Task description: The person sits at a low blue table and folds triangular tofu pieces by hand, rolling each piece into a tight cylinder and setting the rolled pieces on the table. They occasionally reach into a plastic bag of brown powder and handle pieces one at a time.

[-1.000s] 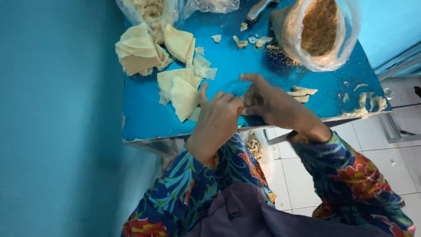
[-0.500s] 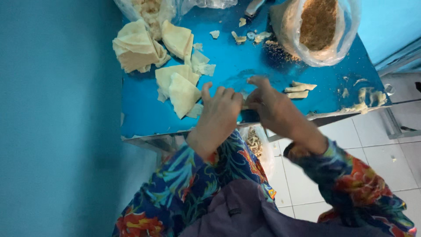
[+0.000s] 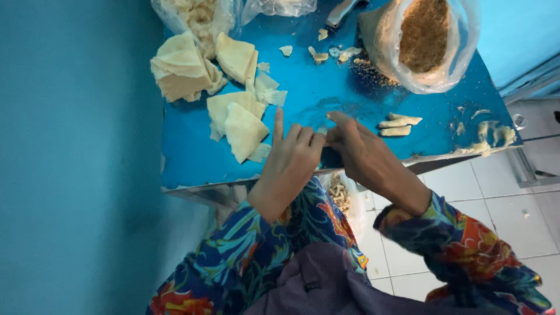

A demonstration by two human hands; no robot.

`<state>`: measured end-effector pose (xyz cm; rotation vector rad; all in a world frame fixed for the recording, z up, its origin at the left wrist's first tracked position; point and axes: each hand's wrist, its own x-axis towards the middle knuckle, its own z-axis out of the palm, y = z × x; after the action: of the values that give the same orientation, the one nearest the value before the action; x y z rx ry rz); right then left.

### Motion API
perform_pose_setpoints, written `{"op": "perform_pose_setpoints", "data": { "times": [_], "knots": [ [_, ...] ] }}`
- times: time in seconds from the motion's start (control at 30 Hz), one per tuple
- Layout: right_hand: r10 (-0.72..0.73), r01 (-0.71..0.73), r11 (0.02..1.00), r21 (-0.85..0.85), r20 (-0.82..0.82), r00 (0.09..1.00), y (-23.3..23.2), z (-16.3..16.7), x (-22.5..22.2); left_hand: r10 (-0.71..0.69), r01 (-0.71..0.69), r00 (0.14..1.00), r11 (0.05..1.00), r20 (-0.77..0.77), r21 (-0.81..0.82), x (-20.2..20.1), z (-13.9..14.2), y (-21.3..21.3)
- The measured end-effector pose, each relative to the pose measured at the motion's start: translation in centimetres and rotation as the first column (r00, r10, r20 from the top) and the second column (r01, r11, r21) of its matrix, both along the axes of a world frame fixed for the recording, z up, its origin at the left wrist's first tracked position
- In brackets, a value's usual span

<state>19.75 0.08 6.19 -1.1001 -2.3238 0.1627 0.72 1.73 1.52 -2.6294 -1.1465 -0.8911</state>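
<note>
- Since a second ago the left hand [image 3: 290, 160] and right hand [image 3: 359, 156] stay pressed together at the blue table's [image 3: 192, 163] near edge, fingers pinched narrow on something small; what it is I cannot tell.
- The folded wrappers [image 3: 242, 125] lie untouched just left of the hands; rolled pieces [image 3: 398, 125] sit right of them, so the rolling looks ongoing.

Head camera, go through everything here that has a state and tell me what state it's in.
Left hand: curled, index finger raised, fingertips meeting the right hand.
Right hand: fingers pinched; anything held is hidden.
Bag of brown filling: open, upright.
Dough sheets: folded, stacked on the blue table.
Rolled pieces: finished, lying flat.
</note>
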Motion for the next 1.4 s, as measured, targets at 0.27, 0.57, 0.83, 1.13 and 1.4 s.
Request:
{"op": "perform_pose_setpoints", "data": {
  "times": [0.27,0.57,0.83,1.13,1.4],
  "knots": [
    [-0.037,-0.004,0.949,-0.315,-0.126,0.991,0.6,1.0,0.6,0.062,-0.061,0.992,0.998,0.109,-0.013,0.4,1.1,-0.5],
    [-0.203,0.151,0.963,0.225,0.232,0.951,-3.7,-0.7,-0.9,0.190,-0.177,0.972,0.979,-0.139,0.098,0.7,1.0,-3.8],
    [-0.143,0.147,0.989,0.009,0.295,0.945,0.6,1.0,-0.4,0.338,-0.337,0.941,0.941,0.011,-0.022,0.7,3.2,-0.2],
    [-0.135,0.134,0.991,0.019,0.107,0.985,1.7,0.1,-0.2,0.583,-0.589,0.808,0.806,0.088,0.061,-5.7,1.9,-1.1],
    [-0.312,0.302,0.935,0.185,0.027,0.950,-0.1,-0.8,0.5,0.502,-0.512,0.844,0.859,0.191,0.004,-8.0,0.4,-1.1]
  ]
}}
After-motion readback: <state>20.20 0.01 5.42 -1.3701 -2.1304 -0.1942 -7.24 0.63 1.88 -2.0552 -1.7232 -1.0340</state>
